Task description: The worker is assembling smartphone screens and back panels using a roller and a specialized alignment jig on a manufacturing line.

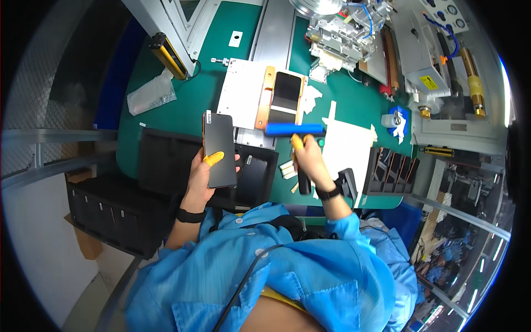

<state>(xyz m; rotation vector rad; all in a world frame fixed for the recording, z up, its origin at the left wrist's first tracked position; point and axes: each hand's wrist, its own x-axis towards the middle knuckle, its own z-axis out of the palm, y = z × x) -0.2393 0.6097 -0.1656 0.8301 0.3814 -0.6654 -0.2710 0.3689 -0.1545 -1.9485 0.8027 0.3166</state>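
Shows first, at far left, a black slotted box [119, 214] with dark slabs standing in it, outside the green surface [215, 33]. Next, on that surface, has a crumpled clear plastic bag [152, 95] near a yellow-and-black bar [168, 57], with a flat black panel [166, 160] below. Grasps in the left hand [199, 176] a dark held phone [222, 135], a yellow cot [214, 159] on the thumb lying across its face, so partly blocking the view of a white plate [239, 88] and of a black tray [272, 180] containing another phone. Has at the plate's right part an orange frame [266, 97] around a framed phone [287, 88]. Grips in the right hand [311, 160] a blue roller [293, 129] by its handle, covering the frame's near edge; cannot tell if touching it. Farther right, has a crumpled white cloth [311, 99], a metal mechanism [343, 41] at the back, a white sheet [347, 155] partly hidden behind a black wrist device [347, 185], then a black rack [392, 171] of slabs, near a small bottle [390, 120].
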